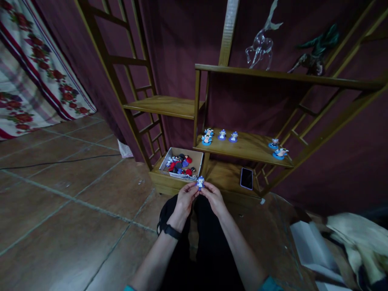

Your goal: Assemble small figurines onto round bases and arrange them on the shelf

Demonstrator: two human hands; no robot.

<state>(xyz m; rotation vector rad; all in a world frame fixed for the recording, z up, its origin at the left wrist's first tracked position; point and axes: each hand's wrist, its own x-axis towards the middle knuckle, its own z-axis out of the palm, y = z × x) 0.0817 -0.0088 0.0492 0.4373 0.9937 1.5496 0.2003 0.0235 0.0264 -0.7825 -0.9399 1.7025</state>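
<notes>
Between the fingertips of both hands I hold a small purple and white figurine (200,182) upright above my knees. My left hand (186,198) grips it from the left, a dark band on that wrist. From the other side my right hand (213,197) pinches it too. Just beyond my left hand sits an open cardboard box (198,159) of jumbled red, black, purple and white figurines. On the shelf (245,147) above stand two similar purple figurines (222,134), with blue-based figurines (207,137) at the left end and two others (279,153) at the right end.
A phone (246,178) lies on the lowest shelf. The top shelf bears a clear deer statuette (260,46) and a dark green statuette (317,52). A black cable (60,162) crosses the tiled floor at left. White boxes (313,246) and pale cloth (357,230) lie at lower right.
</notes>
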